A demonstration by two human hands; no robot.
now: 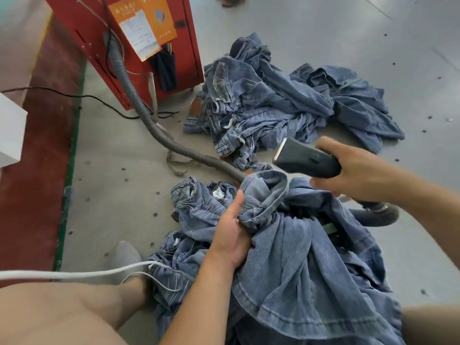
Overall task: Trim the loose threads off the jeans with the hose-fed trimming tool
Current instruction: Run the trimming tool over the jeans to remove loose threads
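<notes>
left hand [230, 235] has its fingers curled round a bunched fold of the jeans [298, 245], thumb lying up along the cloth, so it's clamped on the denim right near the middle of the view. The right hand [358, 170] is wrapped around the back end of the trimming tool [305, 159], a dark grey body with a shiny metal head that points up and to the left, held in the air just above the gathered denim and not touching it as far as I can see

The jeans being worked on are draped over the person's lap and spill down onto the grey floor [112, 195] in front. The ribbed grey hose [159, 130] snakes from the red machine [139, 46] at the top left across the floor, goes under the fabric and comes back out as a curved bit below the right wrist

Further back there's a messy pile of jeans [273, 100] lying on the floor next to the machine. A white cable [74, 273] crosses the lower left over a bare leg, and a foot in a grey sock [125, 255] sits just beside the denim. Black cord runs along the floor to the machine
</notes>
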